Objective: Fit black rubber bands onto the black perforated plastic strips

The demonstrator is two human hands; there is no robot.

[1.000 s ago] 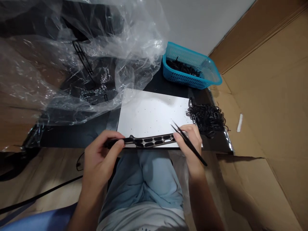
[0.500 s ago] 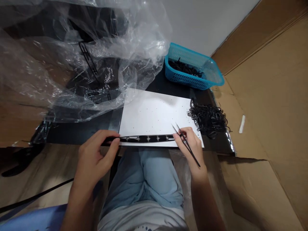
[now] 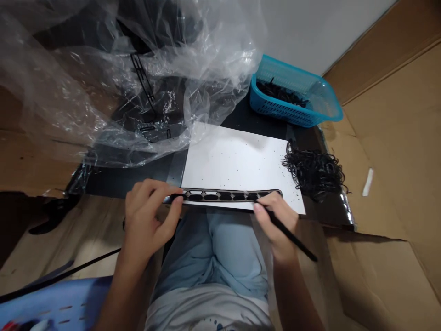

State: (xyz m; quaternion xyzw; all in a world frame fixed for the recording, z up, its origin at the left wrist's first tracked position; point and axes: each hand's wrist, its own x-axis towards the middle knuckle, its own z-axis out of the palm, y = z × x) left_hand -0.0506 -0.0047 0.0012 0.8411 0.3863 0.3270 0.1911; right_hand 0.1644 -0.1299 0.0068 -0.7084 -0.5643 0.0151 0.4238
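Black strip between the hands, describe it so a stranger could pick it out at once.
On the dark table, find the white sheet, then its near edge. There the black strip runs from the left hand, which pinches one end, to the right hand near the other. Unlike the tangled black pile at the sheet's right, it is one long, narrow piece with openings, some showing white.

We can't see the L end of the black strip (image 3: 237, 196), hidden by our L hand (image 3: 151, 204), nor make out tips of the tweezers (image 3: 292, 235) in our R hand (image 3: 278, 216). Plastic sheeting (image 3: 220, 37) & blue-purple basket (image 3: 65, 303) run off-frame; specks (image 3: 259, 169) too tiny to ID, 1 red item (image 3: 11, 326) too blurred.
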